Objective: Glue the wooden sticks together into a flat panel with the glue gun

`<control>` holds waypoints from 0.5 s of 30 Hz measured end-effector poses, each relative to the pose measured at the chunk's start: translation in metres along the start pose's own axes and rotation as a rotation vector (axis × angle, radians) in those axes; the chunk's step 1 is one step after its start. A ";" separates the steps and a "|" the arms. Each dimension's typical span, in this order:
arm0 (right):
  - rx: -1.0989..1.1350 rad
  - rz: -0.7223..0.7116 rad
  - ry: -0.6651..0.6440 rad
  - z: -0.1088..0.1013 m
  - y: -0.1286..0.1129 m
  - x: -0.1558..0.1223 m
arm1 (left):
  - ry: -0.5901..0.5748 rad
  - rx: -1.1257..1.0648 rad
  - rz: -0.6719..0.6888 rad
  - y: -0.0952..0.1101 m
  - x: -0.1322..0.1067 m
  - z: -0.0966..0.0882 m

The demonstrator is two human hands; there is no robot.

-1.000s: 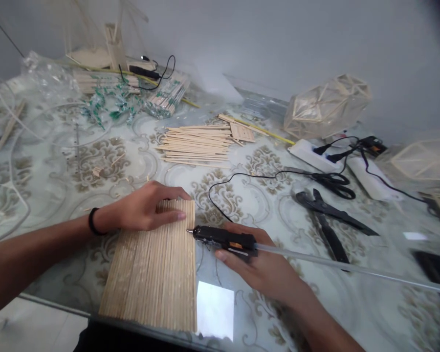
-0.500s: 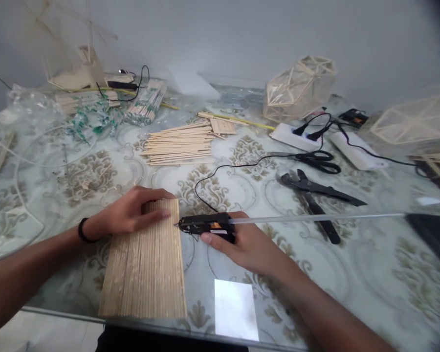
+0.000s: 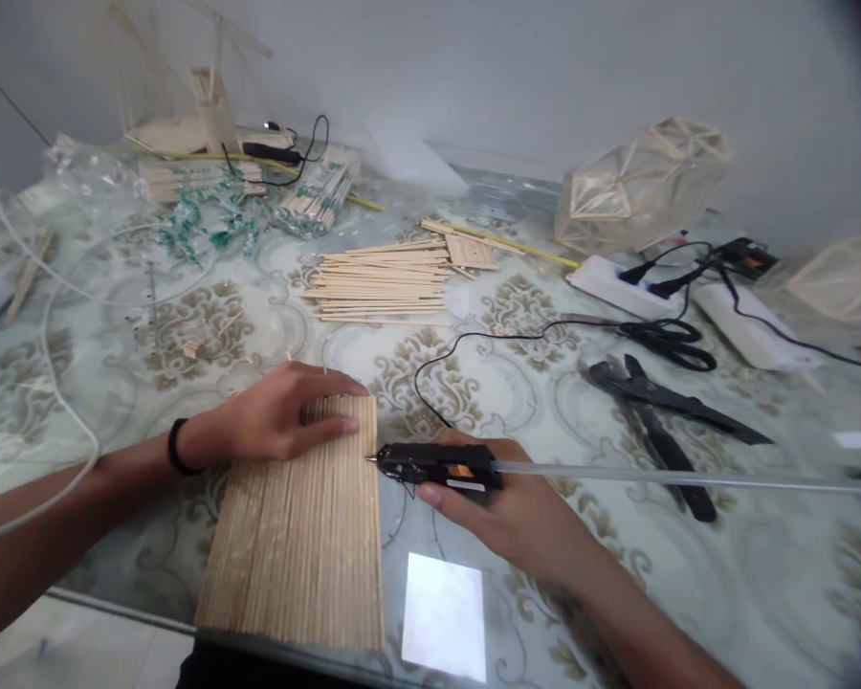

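Observation:
A flat panel of thin wooden sticks [image 3: 294, 555] glued side by side lies at the table's near edge. My left hand [image 3: 291, 411] grips its far end, thumb on top and fingers along the far edge. In my right hand [image 3: 502, 498] is a black hot glue gun [image 3: 430, 466], a long clear glue stick [image 3: 617, 474] running out of its back. Its metal nozzle is at the panel's right edge, near the far corner; whether it touches is unclear. The trigger fingers are hidden behind the gun.
Loose wooden sticks [image 3: 384, 282] lie beyond the panel. Pliers [image 3: 660, 411], scissors [image 3: 667, 340] and a white power strip [image 3: 624, 287] sit on the right. Stick-built frames [image 3: 638, 187] stand at the back. A white cable [image 3: 50, 335] crosses my left forearm.
The view has shifted, so most things appear farther right. The nozzle has stayed close to the panel's right edge, and my left hand keeps its hold on the far end.

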State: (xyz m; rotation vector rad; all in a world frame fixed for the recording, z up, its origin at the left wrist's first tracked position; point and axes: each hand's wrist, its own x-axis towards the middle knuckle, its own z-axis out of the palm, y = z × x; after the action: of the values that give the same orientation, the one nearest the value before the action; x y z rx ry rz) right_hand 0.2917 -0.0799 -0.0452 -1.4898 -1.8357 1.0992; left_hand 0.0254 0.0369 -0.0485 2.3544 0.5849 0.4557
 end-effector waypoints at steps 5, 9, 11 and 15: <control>-0.060 0.051 0.011 0.003 0.002 0.000 | 0.025 0.020 0.056 -0.005 -0.001 0.004; -0.076 0.071 0.013 0.003 -0.001 0.000 | 0.030 0.022 0.049 -0.007 -0.003 0.007; -0.076 0.087 0.014 0.003 -0.002 0.000 | 0.030 0.023 0.045 -0.007 -0.004 0.007; -0.095 0.117 0.017 0.004 -0.003 -0.002 | 0.037 0.034 0.046 -0.007 -0.003 0.007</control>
State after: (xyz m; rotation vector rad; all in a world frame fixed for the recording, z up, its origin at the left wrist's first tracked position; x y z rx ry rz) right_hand 0.2875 -0.0827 -0.0445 -1.6746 -1.8322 1.0617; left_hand 0.0238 0.0363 -0.0589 2.4007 0.5604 0.5147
